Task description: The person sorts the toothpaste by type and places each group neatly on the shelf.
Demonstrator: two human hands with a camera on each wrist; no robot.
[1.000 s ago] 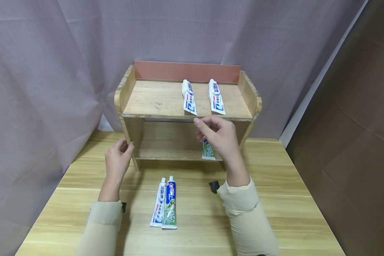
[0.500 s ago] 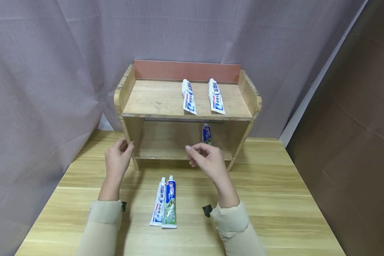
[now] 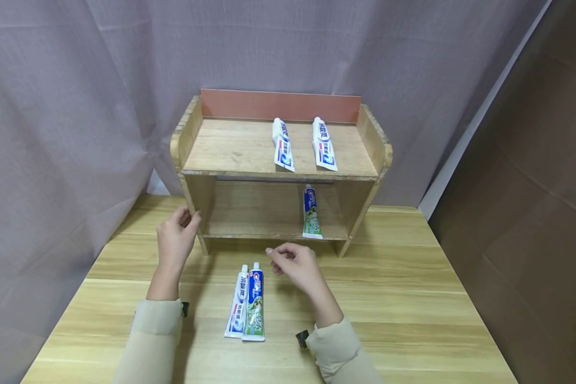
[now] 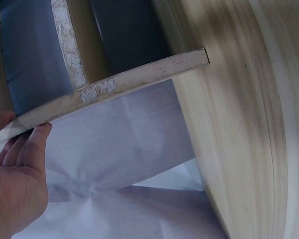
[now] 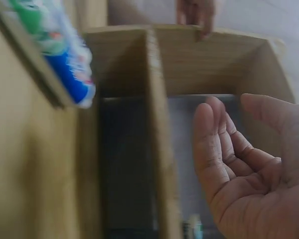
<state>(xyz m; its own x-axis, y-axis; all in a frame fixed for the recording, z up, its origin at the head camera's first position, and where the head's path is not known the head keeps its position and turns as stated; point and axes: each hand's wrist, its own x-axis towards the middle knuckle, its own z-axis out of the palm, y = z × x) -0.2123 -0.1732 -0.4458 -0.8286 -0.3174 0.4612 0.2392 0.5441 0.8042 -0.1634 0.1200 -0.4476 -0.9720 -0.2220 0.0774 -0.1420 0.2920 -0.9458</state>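
1. In the head view, a small wooden shelf (image 3: 278, 165) is seen standing on the tabletop (image 3: 413, 298). The left hand (image 3: 175, 242) is laid against the lower left post of the shelf, with the fingers fairly straight and close together. The right hand (image 3: 295, 266) is held empty just above the tabletop, with its fingers loosely curled. Just beside it, to its left, a white tube (image 3: 237, 304) and a blue-green tube (image 3: 254, 304) are lying side by side, touching each other. One more blue-green tube (image 3: 311, 213) is placed on the lower board, and two white tubes (image 3: 283, 145) are placed on the top board.

2. In the left wrist view, the left hand (image 4: 15, 184) is seen with its fingers (image 4: 37, 144) touching the worn edge of the shelf (image 4: 114, 87).

3. In the right wrist view, the right hand (image 5: 244, 164) is shown with the palm open, the fingers (image 5: 209, 144) relaxed and nothing pinched. A blurred blue-green tube (image 5: 65, 59) is visible at the upper left.
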